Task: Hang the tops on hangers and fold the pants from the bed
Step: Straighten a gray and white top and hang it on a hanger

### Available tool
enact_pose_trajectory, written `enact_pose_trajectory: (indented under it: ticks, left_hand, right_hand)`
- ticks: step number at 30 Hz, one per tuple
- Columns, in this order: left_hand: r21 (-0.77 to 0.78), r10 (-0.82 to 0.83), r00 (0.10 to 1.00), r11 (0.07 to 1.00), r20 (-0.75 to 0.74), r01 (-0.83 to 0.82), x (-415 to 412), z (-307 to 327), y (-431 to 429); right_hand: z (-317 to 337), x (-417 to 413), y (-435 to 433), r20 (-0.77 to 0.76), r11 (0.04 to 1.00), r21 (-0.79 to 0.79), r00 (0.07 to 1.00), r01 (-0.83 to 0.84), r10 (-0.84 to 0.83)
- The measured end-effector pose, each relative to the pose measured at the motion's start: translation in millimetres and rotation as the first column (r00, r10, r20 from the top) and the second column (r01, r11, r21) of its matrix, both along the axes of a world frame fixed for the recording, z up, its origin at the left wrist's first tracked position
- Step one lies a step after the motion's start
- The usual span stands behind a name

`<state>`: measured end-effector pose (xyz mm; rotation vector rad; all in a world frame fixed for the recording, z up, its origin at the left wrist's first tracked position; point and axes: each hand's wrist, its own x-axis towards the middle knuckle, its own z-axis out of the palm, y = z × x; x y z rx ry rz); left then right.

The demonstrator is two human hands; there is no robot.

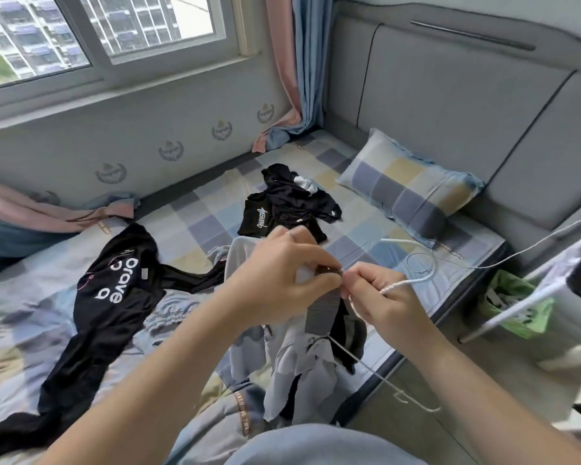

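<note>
My left hand [275,283] pinches the collar of a light grey top [299,364] that hangs down in front of me over the bed edge. Beside it my right hand [383,297] grips the neck of a white wire hanger [413,263], whose hook curves up to the right and whose arm shows below the top. On the checked bed sheet [198,226] lie a long black garment with white "brave" lettering [114,297] at the left and a crumpled black pile with white print [289,203] in the middle.
A checked pillow [410,193] lies against the grey padded headboard [450,95]. A white rack bar [534,290] and a green basket [514,303] stand on the floor at the right. Pink and blue curtains [296,62] hang by the window. Light blue denim [215,427] lies near me.
</note>
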<state>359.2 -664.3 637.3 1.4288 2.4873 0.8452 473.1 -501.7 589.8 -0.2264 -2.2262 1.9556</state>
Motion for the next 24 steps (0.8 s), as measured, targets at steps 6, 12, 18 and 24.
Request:
enact_pose_trajectory:
  ticks: [6, 12, 18, 24]
  left_hand:
    - [-0.095, -0.091, 0.954, 0.993, -0.287, 0.066, -23.7, -13.1, -22.5]
    - [0.117, 0.055, 0.993, 0.992, -0.103, -0.043, -39.2, -21.2, -39.5]
    - [0.114, 0.044, 0.999, 0.992, 0.017, -0.046, -23.1, -28.8, -39.6]
    - [0.199, 0.028, 0.999, 0.980, -0.016, -0.025, 6.8, -37.9, -23.7]
  right_hand:
    - [14.4, 7.5, 25.5, -0.043, 0.997, 0.056, 0.997, -0.059, 0.061]
    - [7.6, 17.0, 55.2, 0.004, 0.995, 0.089, 0.999, 0.051, -0.052]
    - [-10.2, 30.5, 58.4, 0.008, 0.992, 0.031, 0.993, 0.120, -0.121]
    - [-7.3, 29.0, 36.3, -0.017, 0.986, 0.157, 0.998, 0.060, -0.058]
